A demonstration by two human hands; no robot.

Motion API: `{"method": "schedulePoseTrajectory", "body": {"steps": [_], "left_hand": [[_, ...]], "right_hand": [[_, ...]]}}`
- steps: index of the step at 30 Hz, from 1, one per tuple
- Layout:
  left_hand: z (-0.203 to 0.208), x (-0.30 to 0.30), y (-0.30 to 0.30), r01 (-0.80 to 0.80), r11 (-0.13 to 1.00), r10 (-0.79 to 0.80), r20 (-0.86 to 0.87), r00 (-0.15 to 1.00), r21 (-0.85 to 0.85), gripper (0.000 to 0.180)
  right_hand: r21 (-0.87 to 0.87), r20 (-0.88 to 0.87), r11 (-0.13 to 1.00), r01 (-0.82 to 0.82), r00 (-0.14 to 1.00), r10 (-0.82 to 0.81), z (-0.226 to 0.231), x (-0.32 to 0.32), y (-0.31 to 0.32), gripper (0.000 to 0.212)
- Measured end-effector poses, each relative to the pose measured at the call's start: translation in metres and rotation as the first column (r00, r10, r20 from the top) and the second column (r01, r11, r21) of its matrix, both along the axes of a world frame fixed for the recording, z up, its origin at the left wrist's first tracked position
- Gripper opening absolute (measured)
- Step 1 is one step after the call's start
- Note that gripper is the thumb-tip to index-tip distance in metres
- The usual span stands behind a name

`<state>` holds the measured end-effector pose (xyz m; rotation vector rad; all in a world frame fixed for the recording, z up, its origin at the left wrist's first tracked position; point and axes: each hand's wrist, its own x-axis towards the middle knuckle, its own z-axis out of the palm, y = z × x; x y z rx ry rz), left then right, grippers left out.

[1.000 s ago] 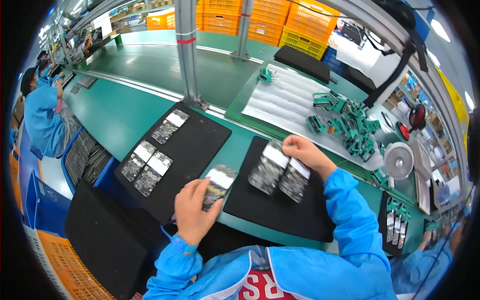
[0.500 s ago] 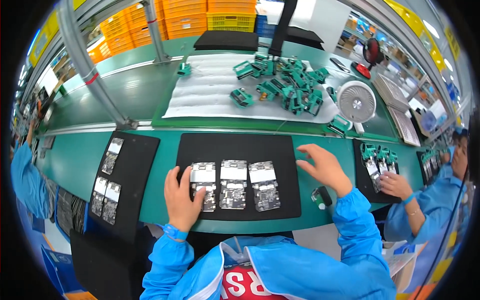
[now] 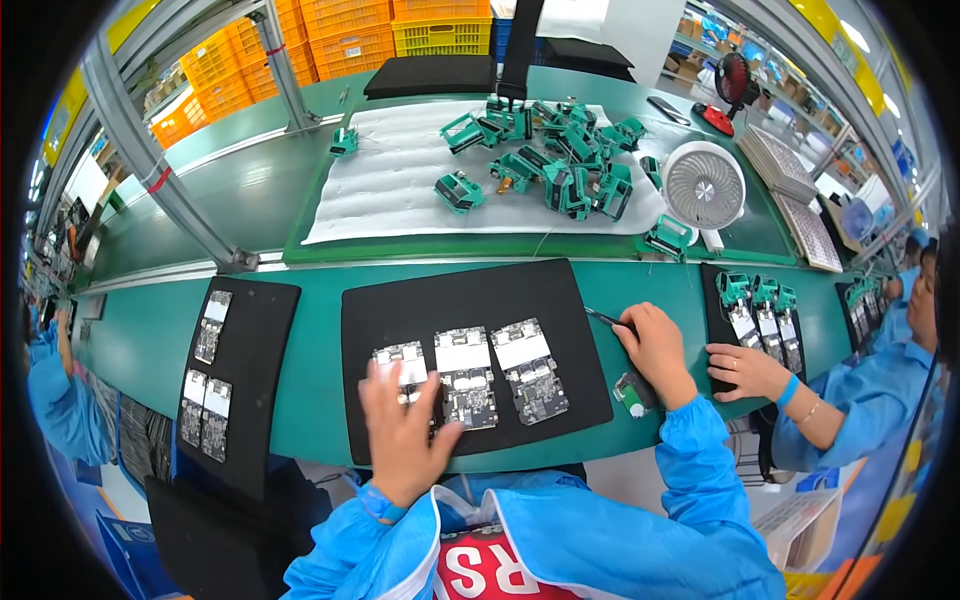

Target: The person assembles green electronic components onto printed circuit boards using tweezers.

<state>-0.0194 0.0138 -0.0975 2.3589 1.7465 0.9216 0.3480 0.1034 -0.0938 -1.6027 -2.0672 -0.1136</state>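
Three circuit boards with white patches lie side by side on a black mat (image 3: 520, 290). My left hand (image 3: 405, 430) is open, fingers spread over the left board (image 3: 402, 352) and partly hiding it. The middle board (image 3: 465, 375) and the right board (image 3: 530, 370) show fully, apart from the left hand's edge close to the middle one. Just right of the mat, my right hand (image 3: 658, 350) is closed round a slim dark tool with a pointed tip, which looks like tweezers (image 3: 602, 317). Below that hand a small green-and-white part (image 3: 632, 398) rests on the bench.
Green-framed parts (image 3: 570, 165) are heaped on a white foam sheet (image 3: 370, 200) at the back, beside a white fan (image 3: 703, 186). Another black mat (image 3: 250, 340) with boards lies left. On the right, a co-worker's hand (image 3: 745, 372) is near boards with green frames (image 3: 765, 300).
My right hand has closed on the tweezers. The left hand has moved right and nearer me, spreading over the left board. The mat has turned slightly. The co-worker's hand has shifted left, off the boards.
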Motion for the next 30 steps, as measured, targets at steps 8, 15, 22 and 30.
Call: {"method": "schedulePoseTrajectory", "body": {"steps": [8, 15, 22, 30], "left_hand": [[-0.003, 0.072, 0.027, 0.277, 0.960, -0.272, 0.096, 0.957, -0.042, 0.063], [-0.010, 0.070, 0.027, 0.292, 0.955, -0.291, 0.034, 0.956, -0.054, 0.060], [-0.012, 0.070, 0.027, 0.299, 0.953, -0.297, 0.045, 0.954, -0.055, 0.059], [-0.012, 0.070, 0.029, 0.310, 0.949, -0.308, 0.043, 0.951, -0.062, 0.061]], "right_hand": [[-0.192, -0.199, 0.980, -0.057, 0.980, 0.018, 0.039, -0.058, -0.019, 0.018], [-0.181, 0.077, 0.966, -0.184, 0.977, 0.201, 0.029, -0.103, -0.024, 0.014], [-0.175, 0.064, 0.974, -0.145, 0.985, 0.158, 0.029, -0.120, -0.033, 0.012], [-0.127, 0.051, 0.987, -0.097, 0.993, 0.104, 0.024, -0.126, -0.036, 0.021]]}}
